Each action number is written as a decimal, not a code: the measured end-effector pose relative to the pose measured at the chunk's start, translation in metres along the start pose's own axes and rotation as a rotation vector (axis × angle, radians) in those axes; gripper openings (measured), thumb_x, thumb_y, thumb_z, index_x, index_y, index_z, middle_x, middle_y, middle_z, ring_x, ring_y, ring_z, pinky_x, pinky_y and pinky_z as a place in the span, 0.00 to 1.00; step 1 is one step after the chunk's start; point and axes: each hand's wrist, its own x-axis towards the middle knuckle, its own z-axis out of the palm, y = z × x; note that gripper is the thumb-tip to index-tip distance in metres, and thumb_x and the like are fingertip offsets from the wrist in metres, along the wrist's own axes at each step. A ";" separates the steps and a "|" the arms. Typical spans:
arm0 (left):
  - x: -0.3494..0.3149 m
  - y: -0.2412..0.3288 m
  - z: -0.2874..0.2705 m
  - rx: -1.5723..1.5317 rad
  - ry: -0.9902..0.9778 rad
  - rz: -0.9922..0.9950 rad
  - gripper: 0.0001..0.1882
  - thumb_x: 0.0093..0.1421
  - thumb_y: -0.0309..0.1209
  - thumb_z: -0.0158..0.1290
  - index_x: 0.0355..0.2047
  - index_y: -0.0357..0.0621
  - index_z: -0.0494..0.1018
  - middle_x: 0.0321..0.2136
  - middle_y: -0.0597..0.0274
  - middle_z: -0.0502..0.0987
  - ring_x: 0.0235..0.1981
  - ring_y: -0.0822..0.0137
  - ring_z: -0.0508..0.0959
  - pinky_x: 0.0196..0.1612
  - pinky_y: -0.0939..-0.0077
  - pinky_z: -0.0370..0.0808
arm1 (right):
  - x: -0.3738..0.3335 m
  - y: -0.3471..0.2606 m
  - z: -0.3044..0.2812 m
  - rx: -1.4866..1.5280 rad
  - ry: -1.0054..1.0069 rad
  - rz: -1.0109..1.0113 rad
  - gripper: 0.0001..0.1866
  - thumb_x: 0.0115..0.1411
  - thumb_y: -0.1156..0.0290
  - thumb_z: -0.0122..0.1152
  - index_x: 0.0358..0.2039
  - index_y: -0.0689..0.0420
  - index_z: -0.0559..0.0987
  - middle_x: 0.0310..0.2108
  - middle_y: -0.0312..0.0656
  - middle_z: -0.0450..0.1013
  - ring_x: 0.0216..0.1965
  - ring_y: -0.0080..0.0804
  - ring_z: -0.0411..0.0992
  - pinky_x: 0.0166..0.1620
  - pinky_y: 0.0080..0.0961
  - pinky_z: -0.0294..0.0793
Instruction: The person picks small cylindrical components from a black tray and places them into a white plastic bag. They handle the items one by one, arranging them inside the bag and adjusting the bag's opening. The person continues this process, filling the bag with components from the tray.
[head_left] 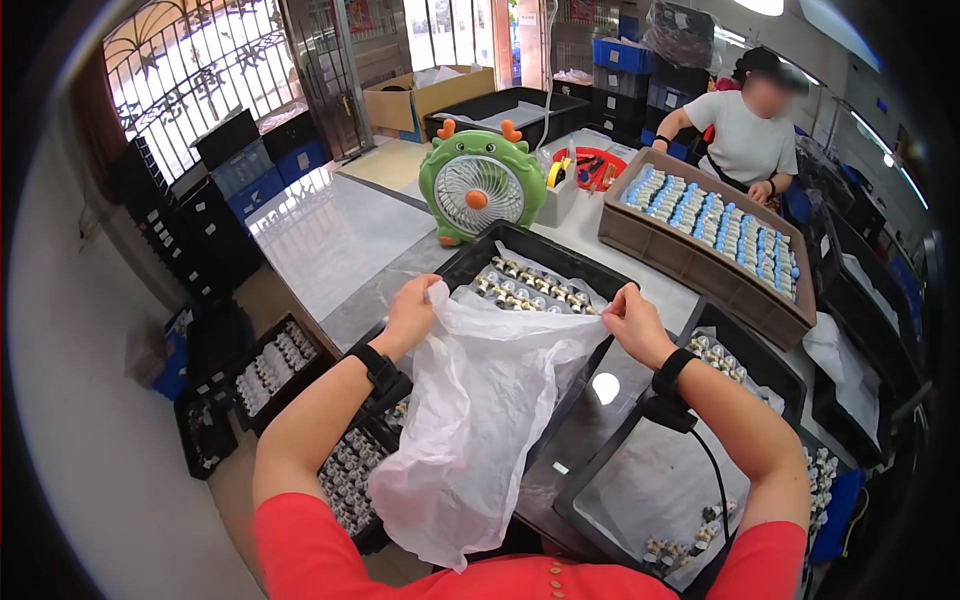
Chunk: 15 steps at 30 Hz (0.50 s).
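A thin white plastic sheet (475, 400) hangs stretched between my two hands, its lower part falling in folds toward my lap. My left hand (412, 308) pinches its upper left corner, and my right hand (638, 325) pinches the upper right corner. Beneath it stands a black tray (590, 262), with rows of small brass-and-white fittings (535, 285) showing past the sheet's upper edge. The sheet hides the nearer part of this tray. Each wrist wears a black band.
Behind the tray is a green animal-shaped fan (480, 185). A brown crate (700, 260) of blue-and-white parts stands right, with a co-worker (745, 135) beyond it. Black trays (590, 490) of similar fittings lie right and below left. A red basket (595, 168) holds tools.
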 end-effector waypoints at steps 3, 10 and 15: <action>0.002 -0.009 0.007 0.158 0.031 0.216 0.14 0.52 0.25 0.54 0.40 0.40 0.73 0.39 0.51 0.75 0.42 0.54 0.75 0.46 0.65 0.71 | 0.004 0.000 -0.006 -0.050 -0.098 -0.014 0.10 0.52 0.73 0.58 0.31 0.62 0.67 0.24 0.51 0.73 0.30 0.48 0.73 0.35 0.36 0.72; 0.022 0.014 0.024 0.195 0.092 0.116 0.17 0.52 0.40 0.58 0.26 0.34 0.75 0.28 0.45 0.77 0.32 0.50 0.76 0.37 0.63 0.72 | 0.006 0.002 -0.002 -0.363 -0.170 -0.187 0.11 0.49 0.69 0.60 0.28 0.63 0.75 0.32 0.52 0.72 0.36 0.49 0.71 0.41 0.38 0.71; 0.037 0.010 0.022 0.112 0.073 0.038 0.20 0.56 0.43 0.55 0.23 0.33 0.75 0.16 0.52 0.76 0.19 0.58 0.78 0.27 0.67 0.73 | 0.011 0.010 0.003 -0.495 -0.187 -0.196 0.16 0.48 0.65 0.59 0.32 0.65 0.78 0.34 0.53 0.71 0.39 0.49 0.70 0.46 0.38 0.68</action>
